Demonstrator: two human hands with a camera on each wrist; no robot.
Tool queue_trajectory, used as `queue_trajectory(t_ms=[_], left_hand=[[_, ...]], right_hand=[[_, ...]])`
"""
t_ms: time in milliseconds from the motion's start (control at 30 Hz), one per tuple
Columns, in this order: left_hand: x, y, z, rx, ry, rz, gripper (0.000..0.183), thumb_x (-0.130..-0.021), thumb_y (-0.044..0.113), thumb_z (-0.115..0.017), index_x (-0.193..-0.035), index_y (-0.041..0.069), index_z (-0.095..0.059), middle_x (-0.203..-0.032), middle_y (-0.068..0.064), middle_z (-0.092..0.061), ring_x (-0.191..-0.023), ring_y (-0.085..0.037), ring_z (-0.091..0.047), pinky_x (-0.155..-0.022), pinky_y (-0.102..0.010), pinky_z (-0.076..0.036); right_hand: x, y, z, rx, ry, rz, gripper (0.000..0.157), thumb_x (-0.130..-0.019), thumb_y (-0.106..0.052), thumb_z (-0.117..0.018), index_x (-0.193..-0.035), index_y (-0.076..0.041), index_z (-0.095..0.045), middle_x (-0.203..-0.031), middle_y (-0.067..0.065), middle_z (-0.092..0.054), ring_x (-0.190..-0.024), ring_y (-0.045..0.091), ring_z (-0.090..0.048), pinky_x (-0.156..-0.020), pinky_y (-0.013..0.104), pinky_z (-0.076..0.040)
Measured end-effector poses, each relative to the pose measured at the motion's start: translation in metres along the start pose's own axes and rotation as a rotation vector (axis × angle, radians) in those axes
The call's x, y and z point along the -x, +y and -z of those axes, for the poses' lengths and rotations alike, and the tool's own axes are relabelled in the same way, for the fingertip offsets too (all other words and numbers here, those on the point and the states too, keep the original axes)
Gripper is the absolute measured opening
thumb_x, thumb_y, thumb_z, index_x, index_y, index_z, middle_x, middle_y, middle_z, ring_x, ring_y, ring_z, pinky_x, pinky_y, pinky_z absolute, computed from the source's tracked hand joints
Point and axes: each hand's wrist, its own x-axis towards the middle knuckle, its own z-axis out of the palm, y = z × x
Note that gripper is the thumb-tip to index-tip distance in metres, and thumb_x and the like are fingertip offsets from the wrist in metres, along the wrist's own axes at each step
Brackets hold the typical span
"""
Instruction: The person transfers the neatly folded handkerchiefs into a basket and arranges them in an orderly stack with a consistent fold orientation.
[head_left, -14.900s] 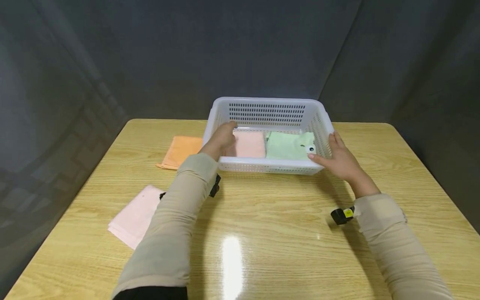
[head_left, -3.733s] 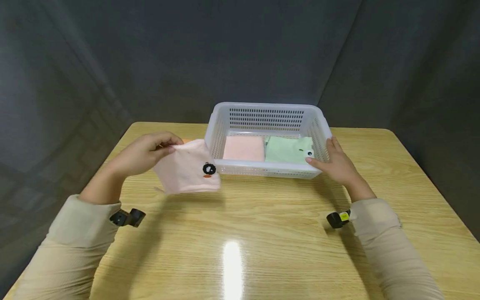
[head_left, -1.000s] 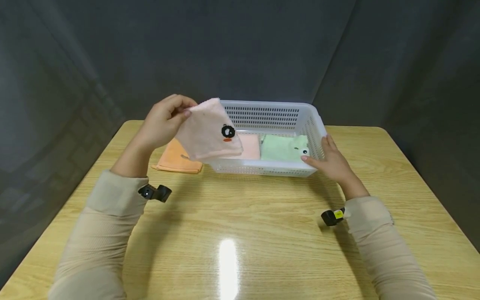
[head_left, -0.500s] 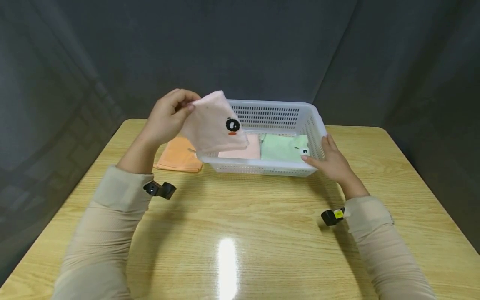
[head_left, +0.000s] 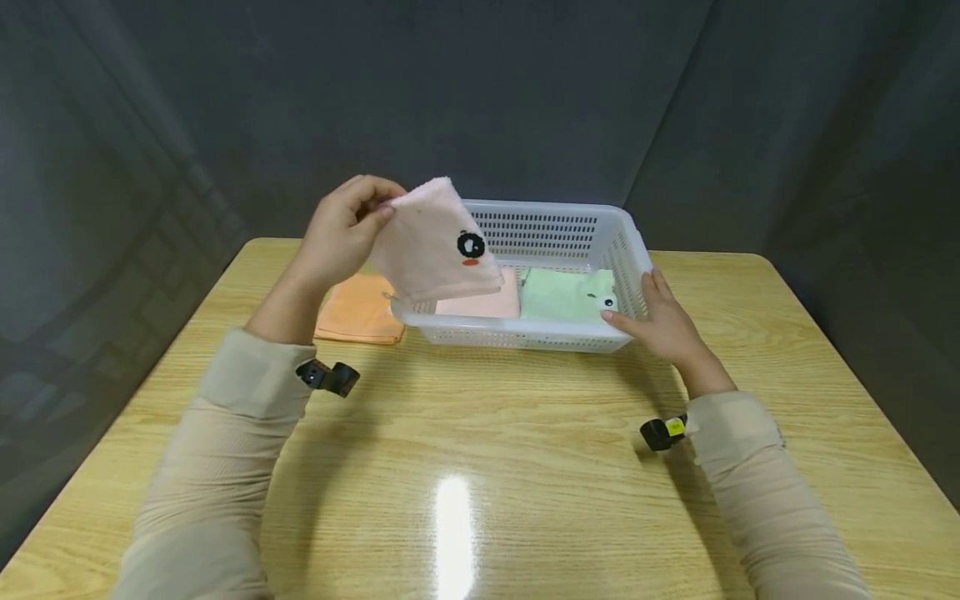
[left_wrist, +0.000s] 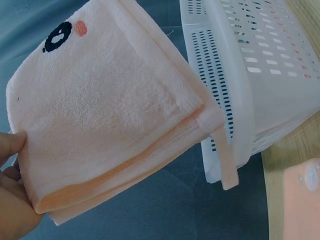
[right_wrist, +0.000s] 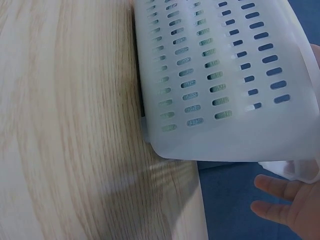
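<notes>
My left hand (head_left: 336, 233) pinches a folded pink towel (head_left: 431, 237) by one corner, thumb on the near side. The towel hangs tilted above the left end of the white plastic basket (head_left: 517, 330), its embroidered black eye and red cheek mark facing me. In the left wrist view the folded layers and a small hanging loop (left_wrist: 229, 167) show. My right hand (head_left: 671, 329) holds the basket's front right corner, with the thumb over the front rim and the fingers along the outer right side. Inside lie a folded pink towel (head_left: 506, 300) and a folded green towel (head_left: 558, 293).
A folded orange towel (head_left: 360, 312) lies on the wooden table (head_left: 540, 467), left of the basket. Dark curtains (head_left: 480, 92) stand close behind the table and at both sides. The basket sits near the back edge.
Earlier, the pink towel lay at the table's left and my left hand was in the basket. That hand has since lifted the towel up and right over the basket; my right hand stays put.
</notes>
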Motion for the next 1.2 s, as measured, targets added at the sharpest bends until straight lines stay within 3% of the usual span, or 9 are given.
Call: queue_trajectory(t_ms=[500,1200], left_hand=[[-0.003,-0.007,-0.007,-0.010,-0.065,0.028,0.019,-0.089,0.008,-0.046,-0.102,0.003,-0.058,-0.092,-0.006,-0.049,-0.076,-0.016,-0.042,-0.066,-0.027,-0.036],[-0.004,-0.013,-0.021,0.016,-0.090,0.039,0.017,-0.087,0.006,-0.049,-0.101,0.002,-0.059,-0.091,-0.008,-0.050,-0.077,-0.017,-0.043,-0.065,-0.026,-0.037]], right_hand=[[0.001,-0.001,0.000,0.008,-0.002,-0.005,0.101,-0.076,-0.060,-0.048,-0.135,-0.002,0.010,-0.140,0.011,0.019,-0.125,0.041,0.002,-0.092,0.060,-0.009],[0.001,-0.004,-0.001,0.009,0.011,-0.005,0.101,-0.076,-0.059,-0.049,-0.135,-0.001,0.008,-0.140,0.012,0.018,-0.125,0.041,0.002,-0.092,0.061,-0.009]])
